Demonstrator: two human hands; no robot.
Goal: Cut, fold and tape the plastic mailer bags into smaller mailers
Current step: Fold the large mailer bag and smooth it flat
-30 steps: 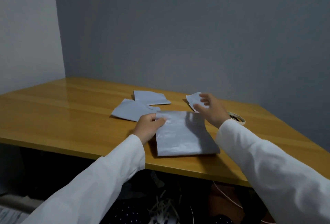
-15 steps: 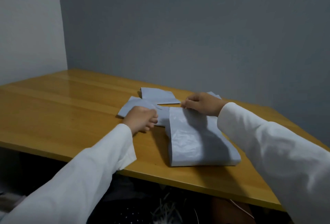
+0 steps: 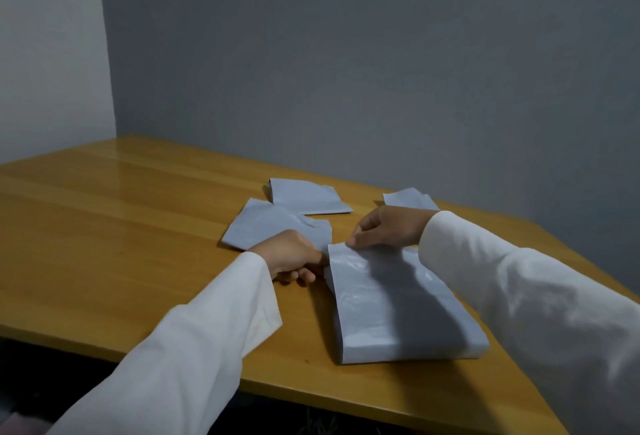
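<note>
A grey plastic mailer bag (image 3: 398,310) lies folded on the wooden table (image 3: 104,226), its near end close to the front edge. My right hand (image 3: 388,226) pinches the bag's far top edge near its left corner. My left hand (image 3: 294,258) grips the bag's left edge just below that corner, fingers curled under. Both arms wear white sleeves.
Three smaller grey mailers lie beyond the hands: one (image 3: 273,226) partly under my left hand, one (image 3: 308,195) behind it, one (image 3: 410,199) behind my right wrist. Grey walls close the table's far side. The table's right corner is cut at an angle.
My right hand came from the far right piece to the bag's far edge and pinched it. My left hand slid to the bag's left edge. The tape roll is out of sight.
</note>
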